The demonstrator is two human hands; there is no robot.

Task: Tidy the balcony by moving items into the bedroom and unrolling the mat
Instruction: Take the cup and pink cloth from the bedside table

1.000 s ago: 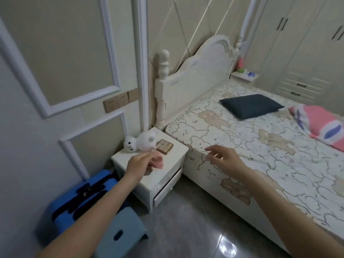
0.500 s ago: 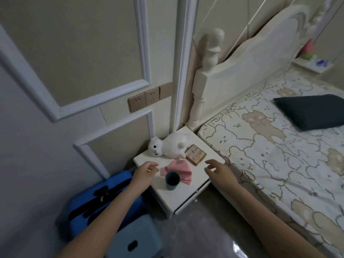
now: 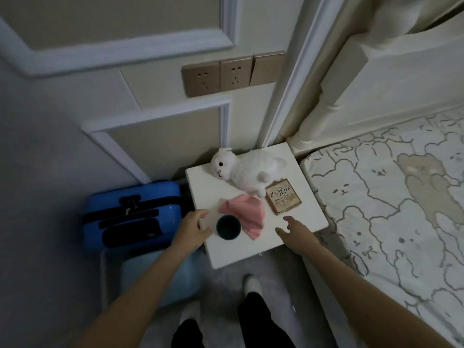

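- Left hand (image 3: 192, 228) reaches over the bench (image 3: 253, 244) edge, grip spread beside the cup (image 3: 228, 227), holding nothing.
- Right hand (image 3: 295, 232) hovers, grip spread, empty.

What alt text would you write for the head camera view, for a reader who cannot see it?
Two bare hands, left hand and right hand, hover open on either side of a dark cup on a white bedside table. A pink cloth, white plush toy and small brown box lie behind it.
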